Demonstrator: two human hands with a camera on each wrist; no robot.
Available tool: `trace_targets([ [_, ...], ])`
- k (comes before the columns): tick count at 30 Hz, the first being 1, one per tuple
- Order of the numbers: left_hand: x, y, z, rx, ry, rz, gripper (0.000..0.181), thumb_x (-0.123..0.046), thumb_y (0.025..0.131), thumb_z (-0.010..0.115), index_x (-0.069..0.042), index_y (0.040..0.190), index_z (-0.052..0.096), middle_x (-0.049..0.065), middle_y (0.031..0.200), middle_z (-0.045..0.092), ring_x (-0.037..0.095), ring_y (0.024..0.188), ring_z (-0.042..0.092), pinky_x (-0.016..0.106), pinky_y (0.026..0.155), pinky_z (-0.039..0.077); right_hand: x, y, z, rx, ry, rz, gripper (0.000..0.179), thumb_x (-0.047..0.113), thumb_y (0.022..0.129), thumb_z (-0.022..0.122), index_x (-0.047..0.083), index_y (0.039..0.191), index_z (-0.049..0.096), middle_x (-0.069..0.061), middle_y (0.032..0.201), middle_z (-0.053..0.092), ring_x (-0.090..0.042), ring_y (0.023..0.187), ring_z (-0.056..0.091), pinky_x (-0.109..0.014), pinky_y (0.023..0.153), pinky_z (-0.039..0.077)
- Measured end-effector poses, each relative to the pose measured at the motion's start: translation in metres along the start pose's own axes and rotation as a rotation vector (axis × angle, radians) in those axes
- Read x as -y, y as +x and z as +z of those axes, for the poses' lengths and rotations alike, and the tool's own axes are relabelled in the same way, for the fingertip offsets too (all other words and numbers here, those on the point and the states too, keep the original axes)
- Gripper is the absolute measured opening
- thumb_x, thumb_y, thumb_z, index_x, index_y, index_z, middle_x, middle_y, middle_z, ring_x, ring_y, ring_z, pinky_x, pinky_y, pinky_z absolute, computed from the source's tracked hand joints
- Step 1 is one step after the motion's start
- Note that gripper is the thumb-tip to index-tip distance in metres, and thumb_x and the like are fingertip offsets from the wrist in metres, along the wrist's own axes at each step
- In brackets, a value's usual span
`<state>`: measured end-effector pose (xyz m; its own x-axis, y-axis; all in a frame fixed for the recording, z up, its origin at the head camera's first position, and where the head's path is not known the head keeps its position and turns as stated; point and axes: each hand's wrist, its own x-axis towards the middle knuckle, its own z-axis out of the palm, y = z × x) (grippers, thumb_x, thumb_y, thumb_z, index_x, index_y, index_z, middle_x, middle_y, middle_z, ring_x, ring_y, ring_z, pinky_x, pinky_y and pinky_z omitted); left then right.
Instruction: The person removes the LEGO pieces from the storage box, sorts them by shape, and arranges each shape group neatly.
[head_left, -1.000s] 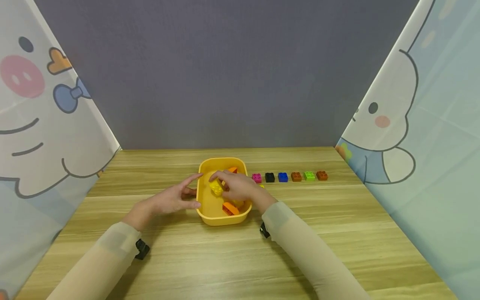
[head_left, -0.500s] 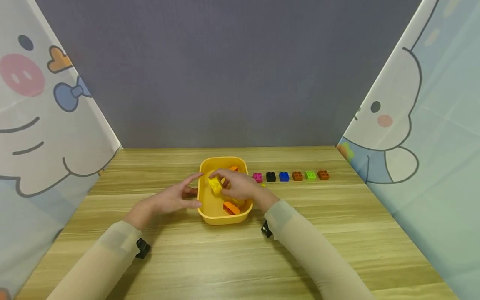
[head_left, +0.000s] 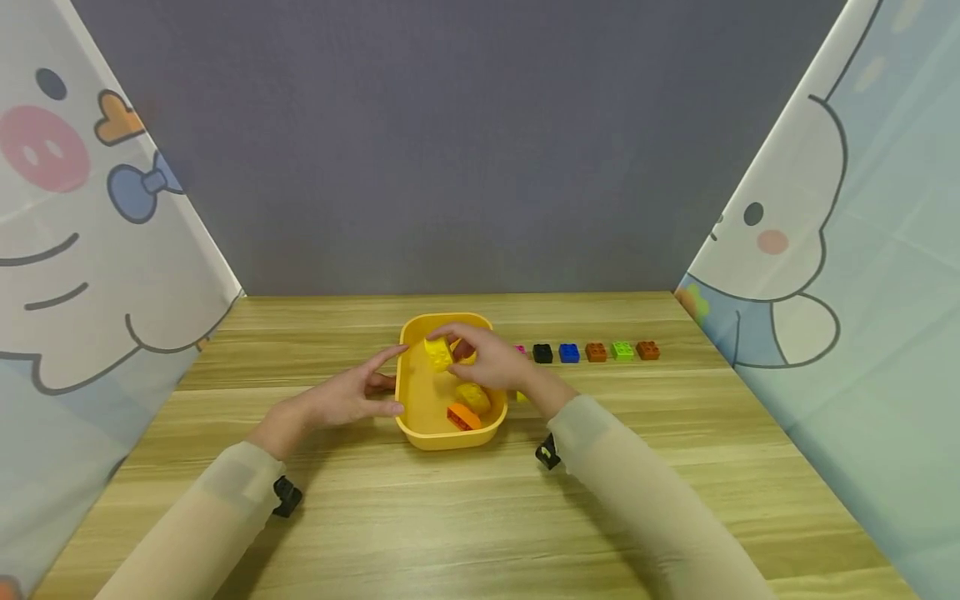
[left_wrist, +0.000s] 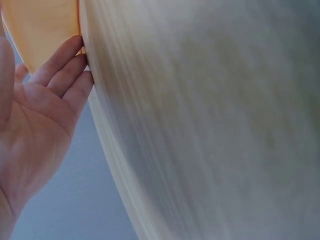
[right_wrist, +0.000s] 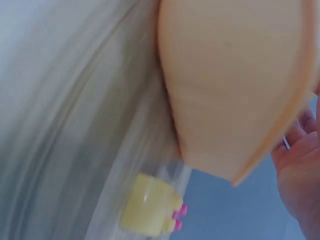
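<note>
A yellow bin stands on the table, its right wall large in the right wrist view. Over its far half my right hand pinches a yellow toy brick between thumb and fingers. My left hand holds the bin's left side with thumb and fingers spread along the wall; in the left wrist view the fingers look nearly straight. Below the right hand, a rounded yellow piece and an orange brick lie in the bin.
Right of the bin runs a row of small bricks: pink, black, blue, orange-brown, lime green and brown. A yellow brick stands close beside the bin, mostly behind the right wrist in the head view.
My right hand has risen slightly and moved away from me with the yellow brick, uncovering the yellow piece in the bin. The left hand stays at the bin's wall.
</note>
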<state>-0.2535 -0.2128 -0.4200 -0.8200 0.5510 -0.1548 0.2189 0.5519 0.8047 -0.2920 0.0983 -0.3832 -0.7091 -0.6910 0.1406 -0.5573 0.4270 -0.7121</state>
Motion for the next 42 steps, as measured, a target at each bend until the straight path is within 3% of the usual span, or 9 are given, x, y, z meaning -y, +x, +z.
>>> trace_targets([
  [4, -0.001, 0.0, 0.0, -0.005, 0.006, -0.001, 0.108, -0.043, 0.1, 0.082, -0.027, 0.178, 0.009, 0.03, 0.159, 0.058, 0.048, 0.148, 0.057, 0.072, 0.124, 0.038, -0.001, -0.017, -0.013, -0.043, 0.029, -0.008, 0.054, 0.007, 0.104, 0.074, 0.02, 0.154, 0.058, -0.01, 0.135, 0.064, -0.019, 0.106, 0.071, -0.041, 0.1, 0.062],
  [10, -0.001, 0.0, 0.0, -0.009, 0.021, 0.0, 0.108, -0.044, 0.1, 0.082, -0.028, 0.178, 0.009, 0.03, 0.159, 0.057, 0.049, 0.148, 0.057, 0.073, 0.124, 0.037, -0.009, -0.05, -0.031, -0.115, 0.092, 0.025, 0.055, 0.006, 0.103, 0.076, 0.019, 0.154, 0.06, -0.011, 0.144, 0.062, -0.021, 0.106, 0.07, -0.041, 0.093, 0.062],
  [17, 0.0, -0.001, 0.0, -0.016, 0.023, -0.001, 0.108, -0.044, 0.1, 0.082, -0.03, 0.178, 0.008, 0.03, 0.158, 0.058, 0.049, 0.148, 0.057, 0.073, 0.124, 0.038, -0.018, -0.08, -0.045, -0.16, 0.113, 0.074, 0.058, 0.005, 0.102, 0.078, 0.016, 0.155, 0.059, -0.013, 0.141, 0.063, -0.027, 0.118, 0.073, -0.044, 0.1, 0.063],
  [27, 0.0, 0.0, 0.0, -0.013, 0.042, -0.004, 0.106, -0.046, 0.101, 0.08, -0.03, 0.178, 0.008, 0.029, 0.16, 0.057, 0.048, 0.149, 0.056, 0.073, 0.124, 0.037, -0.035, -0.117, -0.065, -0.194, 0.116, 0.096, 0.06, 0.0, 0.1, 0.078, 0.01, 0.156, 0.057, -0.021, 0.138, 0.064, -0.021, 0.107, 0.074, -0.028, 0.093, 0.063],
  [34, -0.002, -0.001, 0.0, -0.01, 0.022, -0.01, 0.107, -0.044, 0.101, 0.081, -0.03, 0.178, 0.008, 0.028, 0.16, 0.058, 0.047, 0.149, 0.056, 0.072, 0.124, 0.038, -0.05, -0.134, -0.072, -0.18, 0.145, 0.128, 0.062, -0.005, 0.101, 0.074, 0.007, 0.158, 0.053, -0.021, 0.132, 0.056, -0.018, 0.102, 0.072, -0.022, 0.089, 0.063],
  [42, 0.001, 0.001, 0.001, -0.016, 0.014, -0.012, 0.106, -0.044, 0.1, 0.082, -0.031, 0.177, 0.01, 0.027, 0.16, 0.058, 0.046, 0.149, 0.057, 0.07, 0.125, 0.039, -0.062, -0.145, -0.074, -0.169, 0.138, 0.168, 0.061, -0.006, 0.102, 0.073, 0.005, 0.158, 0.052, -0.023, 0.137, 0.052, -0.027, 0.11, 0.073, -0.021, 0.09, 0.062],
])
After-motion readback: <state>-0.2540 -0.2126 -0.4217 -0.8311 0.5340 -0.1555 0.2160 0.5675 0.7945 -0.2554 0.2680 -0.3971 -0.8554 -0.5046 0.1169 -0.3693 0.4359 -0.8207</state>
